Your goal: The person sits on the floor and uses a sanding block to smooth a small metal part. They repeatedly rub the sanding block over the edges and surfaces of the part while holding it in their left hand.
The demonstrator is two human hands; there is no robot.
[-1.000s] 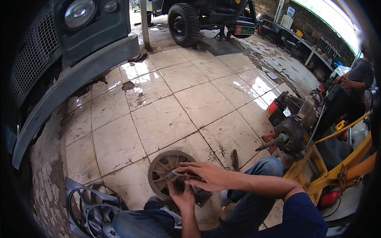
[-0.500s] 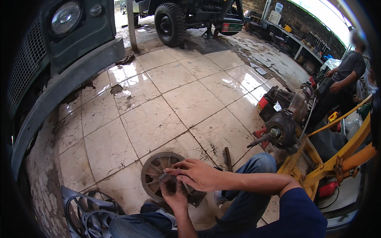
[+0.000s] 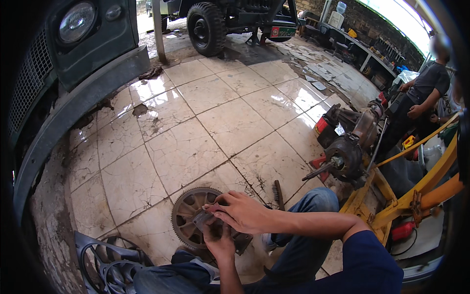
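Note:
My left hand (image 3: 220, 242) is closed around a small grey metal block (image 3: 200, 219), holding it up from below. A reddish-brown folded piece (image 3: 214, 208), which looks like sandpaper, is pinched in my right hand (image 3: 247, 214) and lies against the block's top. Under both hands, a large toothed flywheel (image 3: 177, 207) rests flat on the tiles. Its right side is hidden by my hands. Beside it, below my right wrist, a dark metal part (image 3: 243, 242) is partly covered.
A brush (image 3: 278, 195) lies beyond my right forearm. At right, an axle assembly (image 3: 345, 159) stands near a yellow metal frame (image 3: 387, 196); a person (image 3: 431, 88) stands behind it. Black fan-shaped parts (image 3: 110, 259) lie lower left. A vehicle front (image 3: 93, 44) borders the left.
The metal block has tilted, showing more of its flat face. My right fingers have shifted slightly along its top with the reddish-brown piece. The whole view has moved a little.

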